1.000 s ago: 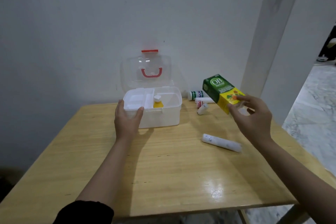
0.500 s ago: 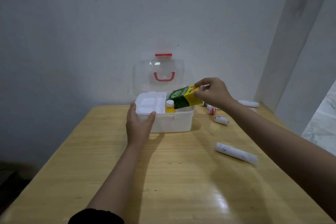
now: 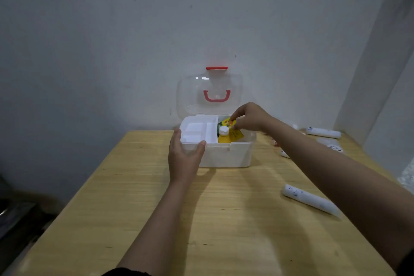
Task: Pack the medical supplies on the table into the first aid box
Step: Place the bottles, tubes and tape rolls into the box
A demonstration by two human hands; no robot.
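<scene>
Through the head camera I see a pale wood table (image 3: pixel 224 219) pushed against a grey wall (image 3: pixel 156 40), with dim floor off its left edge. The box (image 3: pixel 226 154) sits far-centre, its clear lid (image 3: pixel 209 94) standing upright. My left hand (image 3: pixel 183 159) wraps the box's near-left corner. My right hand (image 3: pixel 248 117) pinches a yellow carton (image 3: pixel 233 132) inside the right compartment, beside a bottle (image 3: pixel 224 135). A white tube (image 3: pixel 311 199) lies on the right; another tube (image 3: pixel 323 133) lies at the far right edge. The near table is bare wood.
</scene>
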